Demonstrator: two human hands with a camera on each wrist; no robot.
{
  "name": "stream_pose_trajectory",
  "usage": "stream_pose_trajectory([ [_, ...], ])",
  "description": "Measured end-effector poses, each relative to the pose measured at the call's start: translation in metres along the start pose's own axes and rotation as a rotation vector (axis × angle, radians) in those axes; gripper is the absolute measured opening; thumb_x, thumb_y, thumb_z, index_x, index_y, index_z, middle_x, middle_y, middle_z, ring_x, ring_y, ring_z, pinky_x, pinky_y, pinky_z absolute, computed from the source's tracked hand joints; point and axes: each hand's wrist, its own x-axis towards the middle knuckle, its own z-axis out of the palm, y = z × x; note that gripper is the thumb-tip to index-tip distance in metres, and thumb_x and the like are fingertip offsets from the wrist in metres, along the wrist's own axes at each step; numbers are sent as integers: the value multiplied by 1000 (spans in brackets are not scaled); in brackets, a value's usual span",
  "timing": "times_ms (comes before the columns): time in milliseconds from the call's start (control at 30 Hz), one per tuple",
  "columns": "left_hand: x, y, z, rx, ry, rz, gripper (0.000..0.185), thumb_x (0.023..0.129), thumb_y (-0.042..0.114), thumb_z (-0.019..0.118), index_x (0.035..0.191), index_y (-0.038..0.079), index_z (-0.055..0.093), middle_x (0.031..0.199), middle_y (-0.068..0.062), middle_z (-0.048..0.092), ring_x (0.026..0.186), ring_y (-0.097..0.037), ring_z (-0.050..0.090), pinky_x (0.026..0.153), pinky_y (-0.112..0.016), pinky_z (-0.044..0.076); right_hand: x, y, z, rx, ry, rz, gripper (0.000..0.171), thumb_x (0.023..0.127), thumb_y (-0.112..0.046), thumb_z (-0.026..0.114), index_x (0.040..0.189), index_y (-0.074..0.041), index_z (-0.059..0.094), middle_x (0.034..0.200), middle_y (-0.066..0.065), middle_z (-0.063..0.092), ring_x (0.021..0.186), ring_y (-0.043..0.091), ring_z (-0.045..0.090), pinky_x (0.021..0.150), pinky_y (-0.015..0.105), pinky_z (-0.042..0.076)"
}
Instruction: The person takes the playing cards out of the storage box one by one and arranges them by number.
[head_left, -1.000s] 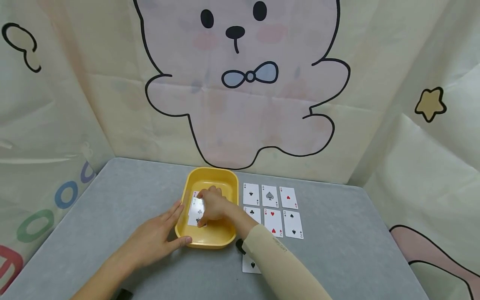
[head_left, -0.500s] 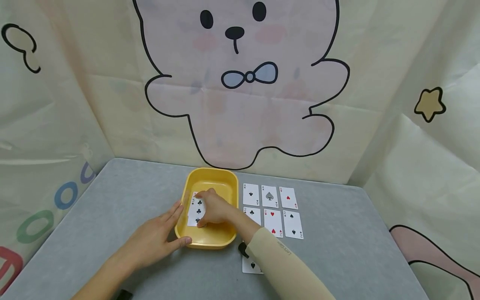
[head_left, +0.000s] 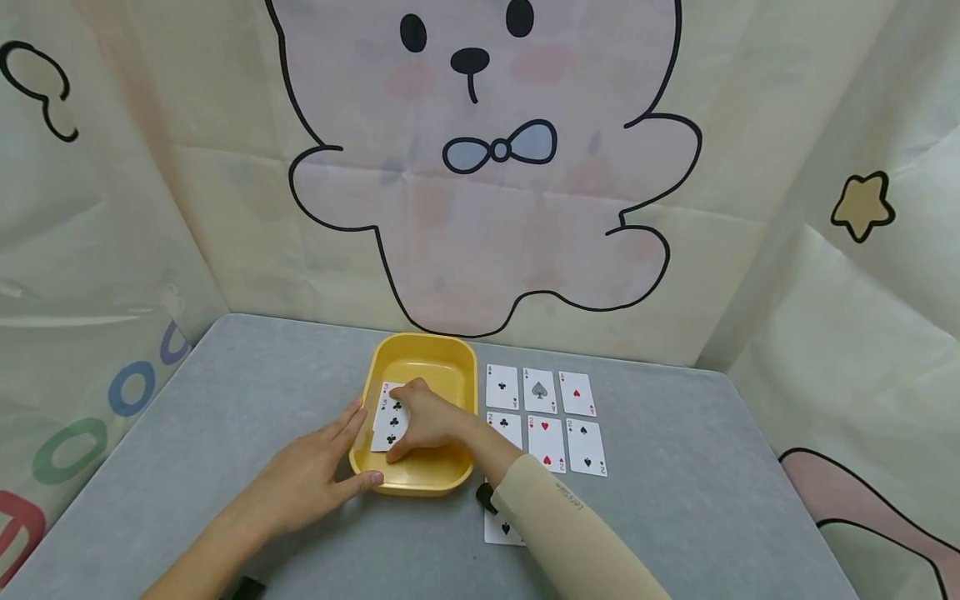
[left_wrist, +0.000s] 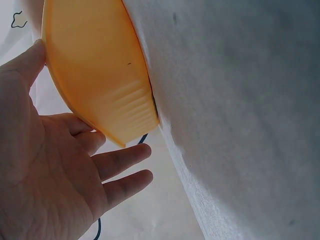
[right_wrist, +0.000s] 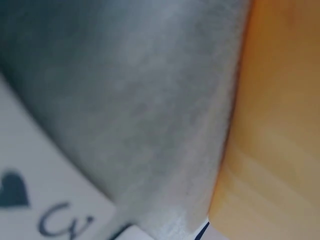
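Observation:
A yellow tray [head_left: 450, 354] holds white playing cards; the top card [head_left: 385, 432] shows black clubs, with a red mark at its top-left corner. My right hand [head_left: 431, 418] reaches into the tray and holds this card by its ends, index fingertip at the far end and thumb at the near one. The palm hides the card's right side. My left hand [head_left: 318, 469] rests along the tray's left side, fingers extended at the rim and thumb on the near corner. In the left wrist view, thumb and fingertips touch the tray's outer rim [left_wrist: 70, 100], and two fingers extend past it.
Right of the tray lie face-up cards in rows: aces with a spade ace [head_left: 539, 392] in the middle, then twos with a heart two [head_left: 546, 443]. A spade card [head_left: 502, 528] is partly under the right sleeve [head_left: 570, 525]. A printed cloth [head_left: 480, 250] stands behind the grey table [head_left: 675, 500].
The right thumb has slid from on the card to its near end, left and toward the person. The top card has shifted slightly left. The left hand stays in place.

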Motion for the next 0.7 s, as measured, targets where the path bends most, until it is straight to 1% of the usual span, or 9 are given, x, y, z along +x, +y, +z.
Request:
stream_pose_trajectory([
  [233, 0, 0, 0, 12, 6, 13, 96, 97, 70, 59, 162, 4, 37, 166, -16, 37, 133, -42, 58, 101, -59, 51, 0, 0, 1, -17, -10, -7, 94, 71, -25, 97, 152, -7, 52, 137, 9, 49, 110, 13, 53, 104, 21, 43],
  [367, 0, -1, -1, 8, -5, 4, 97, 96, 72, 57, 163, 5, 35, 167, -15, 36, 133, -42, 57, 102, -59, 51, -2, -2, -2, -63, 14, -13, 93, 72, -31, 96, 151, -7, 53, 137, 8, 52, 114, 15, 52, 104, 24, 43],
  [533, -1, -1, -1, 3, -3, 3, 98, 96, 74, 55, 164, 6, 35, 167, -14, 35, 135, -41, 56, 103, -59, 50, -8, -5, -10, -130, 49, -40, 96, 72, -40, 95, 152, -7, 54, 140, 7, 53, 121, 18, 46, 103, 27, 42],
  [700, -1, -1, -1, 3, 1, 5, 97, 96, 73, 56, 163, 6, 36, 167, -13, 36, 134, -42, 57, 103, -59, 50, -19, -7, -22, -113, 62, -75, 97, 74, -42, 93, 154, -8, 52, 143, 8, 53, 124, 20, 43, 105, 28, 40],
])
